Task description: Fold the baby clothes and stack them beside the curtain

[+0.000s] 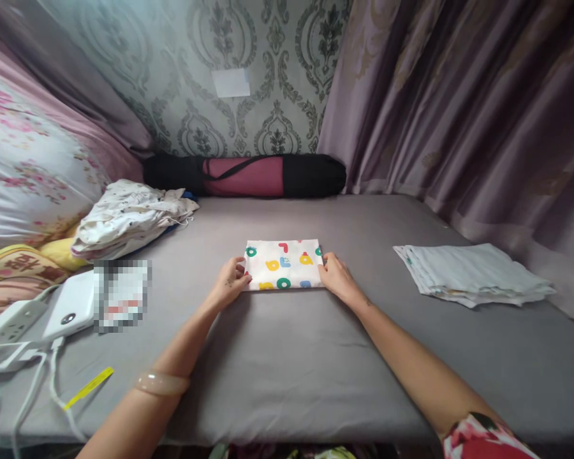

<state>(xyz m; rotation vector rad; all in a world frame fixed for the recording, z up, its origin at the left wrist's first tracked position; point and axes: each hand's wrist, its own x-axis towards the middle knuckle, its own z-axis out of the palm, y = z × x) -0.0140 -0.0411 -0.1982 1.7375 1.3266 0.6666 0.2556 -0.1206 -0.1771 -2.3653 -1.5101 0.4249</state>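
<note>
A white cloth (294, 266) printed with colourful letters lies folded into a flat rectangle on the grey bed sheet (277, 357). At its left edge, my left hand (230, 280) pinches the fabric between thumb and fingers. My right hand (338, 275) grips the opposite short edge, its thumb and some fingertips partly hidden against the cloth. Both forearms reach in from the near side, and a pale bangle (161, 384) circles the left one.
Folded pale cloths (476, 274) are stacked at right. A crumpled white garment (129, 217), a white power bank (71, 306), a power strip (12, 322) and cables lie at left. A black and maroon roll bag (243, 175) rests against the wall, beside curtains (411, 95).
</note>
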